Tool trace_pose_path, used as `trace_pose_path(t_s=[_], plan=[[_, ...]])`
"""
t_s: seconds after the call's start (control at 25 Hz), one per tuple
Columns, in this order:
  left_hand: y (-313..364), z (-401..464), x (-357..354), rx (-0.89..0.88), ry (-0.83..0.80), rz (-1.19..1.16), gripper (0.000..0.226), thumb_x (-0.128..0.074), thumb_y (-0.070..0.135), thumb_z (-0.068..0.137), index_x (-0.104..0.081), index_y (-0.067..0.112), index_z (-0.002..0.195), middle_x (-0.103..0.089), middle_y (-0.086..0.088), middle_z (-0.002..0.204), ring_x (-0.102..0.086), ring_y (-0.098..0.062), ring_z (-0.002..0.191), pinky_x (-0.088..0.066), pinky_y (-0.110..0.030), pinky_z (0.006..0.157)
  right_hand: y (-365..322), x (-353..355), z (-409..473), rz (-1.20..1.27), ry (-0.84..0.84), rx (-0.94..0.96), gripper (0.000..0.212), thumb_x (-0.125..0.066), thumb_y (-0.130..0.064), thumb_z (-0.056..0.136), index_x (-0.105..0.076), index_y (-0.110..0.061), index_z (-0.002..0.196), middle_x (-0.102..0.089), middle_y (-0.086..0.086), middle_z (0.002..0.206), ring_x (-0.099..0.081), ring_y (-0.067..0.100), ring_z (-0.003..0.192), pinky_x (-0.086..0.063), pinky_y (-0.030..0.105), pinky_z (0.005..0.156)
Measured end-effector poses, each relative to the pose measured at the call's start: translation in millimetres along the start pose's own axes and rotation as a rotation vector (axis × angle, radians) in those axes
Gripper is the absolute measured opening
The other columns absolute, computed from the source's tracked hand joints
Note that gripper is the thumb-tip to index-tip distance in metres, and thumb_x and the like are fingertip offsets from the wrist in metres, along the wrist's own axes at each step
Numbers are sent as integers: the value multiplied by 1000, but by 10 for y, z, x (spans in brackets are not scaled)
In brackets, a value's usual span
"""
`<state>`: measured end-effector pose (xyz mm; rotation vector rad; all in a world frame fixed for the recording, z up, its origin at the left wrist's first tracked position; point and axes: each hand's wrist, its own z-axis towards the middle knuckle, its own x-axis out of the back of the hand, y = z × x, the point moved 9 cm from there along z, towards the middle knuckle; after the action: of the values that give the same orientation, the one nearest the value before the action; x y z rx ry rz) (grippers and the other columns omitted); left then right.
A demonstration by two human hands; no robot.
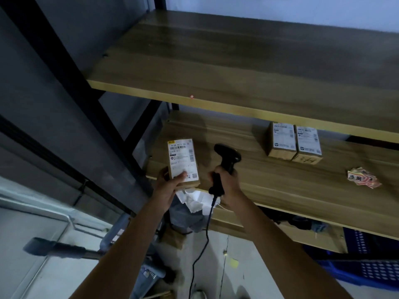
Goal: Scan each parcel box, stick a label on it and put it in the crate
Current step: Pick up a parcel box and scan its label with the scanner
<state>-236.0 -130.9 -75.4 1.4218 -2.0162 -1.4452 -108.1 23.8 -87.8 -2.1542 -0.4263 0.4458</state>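
Observation:
My left hand holds a small cardboard parcel box upright, its white shipping label facing me. My right hand grips the handle of a black corded barcode scanner, head raised just right of the box. A red laser dot shows on the front edge of the upper shelf. Two more labelled parcel boxes stand side by side on the middle shelf to the right. A pile of red and white stickers lies further right. A blue perforated crate sits low at the right.
A wooden shelf rack with black metal posts fills the view. Crumpled white paper and a grey bag hang below my hands. The scanner cable drops to the floor. A grey trolley handle lies at lower left.

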Motion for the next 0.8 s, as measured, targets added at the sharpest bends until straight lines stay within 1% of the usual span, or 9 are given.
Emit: trace_pose_path(t_s=[0.08,0.16,0.28,0.32,0.4,0.52,0.56,0.64,0.8], plan=[[-130,47,-203,22,-21,71,46,-79,2,73,-60,9,115,-69,-14,114,-68,-31,103,-55,-47,90,-169,292,-288,-67,41,95,6,-60,-9,88,-55,-13,89,-59,7,64,-53,15,48,-43,26,50],[-288,69,-496,63,-83,99,63,-83,3,66,-56,7,123,-68,-17,117,-67,-33,105,-53,-51,93,-329,492,-609,-81,31,167,17,-61,-8,90,-50,-15,101,-52,3,60,-48,12,47,-40,25,47],[-517,13,-934,97,-197,89,73,-81,0,67,-48,1,132,-64,-21,121,-67,-34,104,-57,-44,86,-492,615,-1043,-182,-19,238,22,-63,-10,90,-50,-14,107,-50,6,65,-48,12,49,-40,26,47],[-562,-36,-1051,92,-218,114,70,-80,-1,69,-48,1,132,-66,-20,116,-69,-30,97,-59,-38,78,-526,630,-1146,-216,-20,264,22,-64,-12,90,-50,-13,107,-50,5,65,-48,11,48,-39,25,46],[-639,-166,-1244,47,-256,168,50,-73,-5,75,-54,3,121,-72,-9,96,-72,-16,77,-57,-25,62,-529,663,-1272,-267,14,323,20,-63,-13,91,-51,-9,105,-50,3,63,-48,4,43,-38,19,43],[-648,-350,-1381,-44,-262,264,24,-58,-8,87,-55,7,106,-68,5,73,-65,2,57,-49,-12,52,-398,694,-1371,-256,50,319,17,-62,-16,92,-51,-7,101,-51,5,61,-48,5,42,-37,18,43],[-646,-359,-1380,-71,-261,277,18,-54,-8,88,-55,4,102,-65,8,68,-62,3,53,-46,-11,51,-345,691,-1388,-247,44,296,16,-62,-17,91,-51,-8,100,-52,5,61,-48,6,43,-38,18,43],[-658,-387,-1394,-87,-291,254,10,-59,-4,82,-57,3,89,-61,11,59,-57,0,52,-44,-14,51,-275,705,-1421,-234,36,257,13,-62,-16,91,-52,-10,98,-53,3,61,-50,6,44,-39,18,44],[-697,-423,-1369,-67,-319,264,29,-68,19,60,-58,13,86,-62,9,61,-57,-7,58,-44,-23,55,-264,701,-1490,-226,29,244,10,-62,-17,90,-53,-15,96,-54,5,63,-51,7,44,-40,18,45]])
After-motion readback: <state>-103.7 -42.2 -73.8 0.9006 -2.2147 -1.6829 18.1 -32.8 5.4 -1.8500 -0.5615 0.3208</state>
